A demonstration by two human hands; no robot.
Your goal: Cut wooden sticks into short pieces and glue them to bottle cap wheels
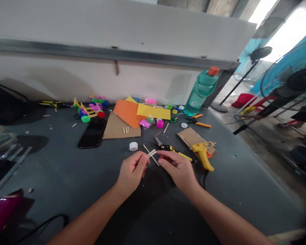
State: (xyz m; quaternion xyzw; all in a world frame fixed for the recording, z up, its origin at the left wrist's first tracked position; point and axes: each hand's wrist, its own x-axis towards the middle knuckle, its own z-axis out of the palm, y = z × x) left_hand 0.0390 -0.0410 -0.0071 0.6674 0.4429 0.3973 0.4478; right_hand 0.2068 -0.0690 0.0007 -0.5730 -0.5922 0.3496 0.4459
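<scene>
My left hand (134, 168) pinches short pale wooden sticks (152, 153) whose ends stick out to the right. Close to those ends is my right hand (178, 167), its thumb and fingers apart with nothing visible between them. A longer wooden stick (155, 161) lies slantwise on the table beneath the held ones. Just beyond my right hand rest pruning-type cutters (180, 153) with black and yellow handles. A white bottle cap (133, 146) sits beyond my left hand.
A yellow glue gun (203, 154) leans on cardboard (189, 136) at right. Further back are a phone (91, 133), cardboard with small sticks (117, 124), orange paper (128, 110), coloured caps (159, 123), orange-handled pliers (200, 122) and a teal bottle (200, 92). A fan (296, 75) stands beyond the table.
</scene>
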